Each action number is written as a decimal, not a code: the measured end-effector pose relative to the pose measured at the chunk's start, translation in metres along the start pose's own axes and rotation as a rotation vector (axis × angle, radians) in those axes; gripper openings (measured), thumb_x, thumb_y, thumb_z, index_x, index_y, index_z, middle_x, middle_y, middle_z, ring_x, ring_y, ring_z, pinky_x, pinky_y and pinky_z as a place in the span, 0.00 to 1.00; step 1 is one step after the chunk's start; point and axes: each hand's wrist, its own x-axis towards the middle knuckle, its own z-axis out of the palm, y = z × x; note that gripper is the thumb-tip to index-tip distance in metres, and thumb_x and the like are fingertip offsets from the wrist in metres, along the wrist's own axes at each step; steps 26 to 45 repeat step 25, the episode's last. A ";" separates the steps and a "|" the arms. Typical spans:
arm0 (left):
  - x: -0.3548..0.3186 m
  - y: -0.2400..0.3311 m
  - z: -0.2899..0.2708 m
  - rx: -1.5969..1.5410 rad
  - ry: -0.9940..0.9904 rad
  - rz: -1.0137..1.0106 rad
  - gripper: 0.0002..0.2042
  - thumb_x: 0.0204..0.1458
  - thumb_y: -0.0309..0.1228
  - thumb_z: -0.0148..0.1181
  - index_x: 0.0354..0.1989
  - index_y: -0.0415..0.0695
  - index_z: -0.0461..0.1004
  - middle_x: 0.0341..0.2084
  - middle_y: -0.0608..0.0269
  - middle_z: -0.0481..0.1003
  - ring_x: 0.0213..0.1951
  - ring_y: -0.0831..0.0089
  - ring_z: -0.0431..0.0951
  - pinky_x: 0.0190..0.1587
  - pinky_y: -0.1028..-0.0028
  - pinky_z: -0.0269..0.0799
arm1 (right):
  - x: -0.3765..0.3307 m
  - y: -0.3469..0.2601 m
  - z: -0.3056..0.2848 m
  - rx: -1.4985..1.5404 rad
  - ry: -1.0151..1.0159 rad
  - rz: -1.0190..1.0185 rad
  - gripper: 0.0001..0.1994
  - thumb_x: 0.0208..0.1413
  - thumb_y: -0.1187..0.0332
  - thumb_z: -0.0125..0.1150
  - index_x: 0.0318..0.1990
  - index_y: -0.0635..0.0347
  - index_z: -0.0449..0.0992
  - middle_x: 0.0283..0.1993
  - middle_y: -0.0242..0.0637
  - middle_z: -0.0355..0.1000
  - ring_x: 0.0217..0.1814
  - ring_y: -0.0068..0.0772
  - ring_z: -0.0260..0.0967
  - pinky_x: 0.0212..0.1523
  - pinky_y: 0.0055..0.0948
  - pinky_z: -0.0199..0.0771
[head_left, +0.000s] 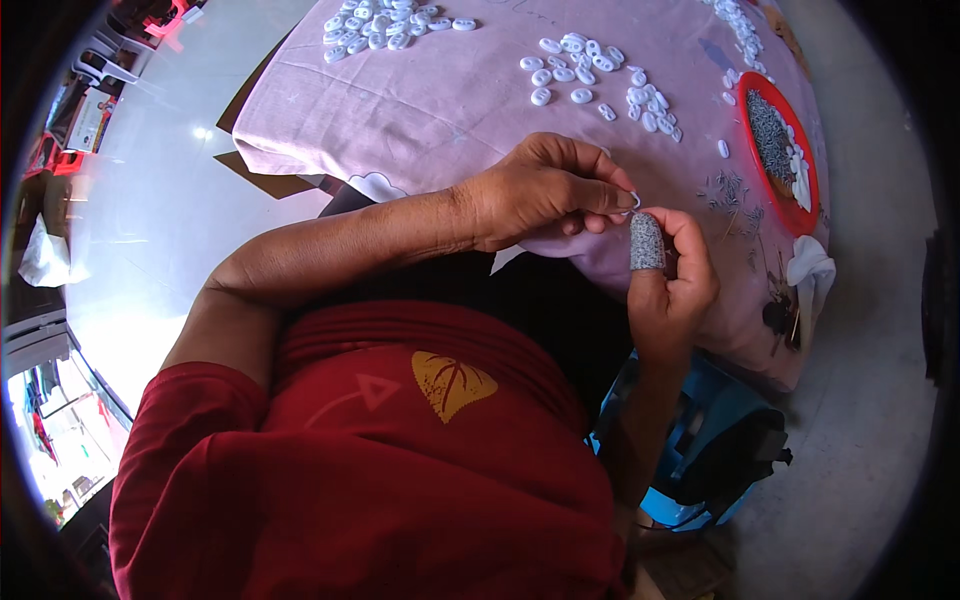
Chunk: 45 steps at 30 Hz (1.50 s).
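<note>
My left hand (560,190) reaches in from the left and is closed in a pinch. Between its thumb and forefinger is a small white plastic piece (635,202), mostly covered by the fingers. My right hand (683,275) meets it from the right, thumb and forefinger bent together close to the white piece. A grey speckled finger sleeve (647,243) covers the right thumb. Whatever the right fingers grip is too small to make out. Both hands are over the near edge of the table with the pink cloth (430,120).
White oval pieces with two dark spots lie in a left pile (385,22) and a middle group (575,65). A red tray (748,110) at the right holds small grey metal parts and white pieces. Loose metal bits (735,195) and a white cloth (812,268) lie nearby.
</note>
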 end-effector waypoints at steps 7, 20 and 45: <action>0.000 -0.002 -0.002 0.029 -0.010 0.013 0.06 0.55 0.26 0.63 0.39 0.38 0.78 0.29 0.65 0.78 0.26 0.84 0.75 0.25 0.85 0.66 | 0.002 -0.002 0.006 -0.143 0.055 -0.149 0.04 0.53 0.76 0.58 0.37 0.63 0.74 0.30 0.43 0.72 0.30 0.45 0.72 0.29 0.34 0.71; -0.001 -0.004 0.000 -0.034 -0.010 0.031 0.06 0.55 0.25 0.62 0.40 0.39 0.77 0.28 0.65 0.78 0.27 0.84 0.74 0.26 0.85 0.65 | -0.002 0.000 0.010 -0.010 0.045 -0.028 0.05 0.55 0.76 0.58 0.38 0.65 0.74 0.31 0.43 0.73 0.30 0.38 0.73 0.31 0.32 0.71; 0.004 -0.003 -0.005 -0.026 -0.005 0.039 0.07 0.57 0.26 0.60 0.42 0.40 0.76 0.31 0.60 0.79 0.30 0.81 0.76 0.27 0.85 0.67 | 0.003 -0.006 0.000 0.047 0.025 0.049 0.07 0.59 0.73 0.57 0.42 0.66 0.75 0.34 0.41 0.76 0.34 0.35 0.75 0.35 0.27 0.73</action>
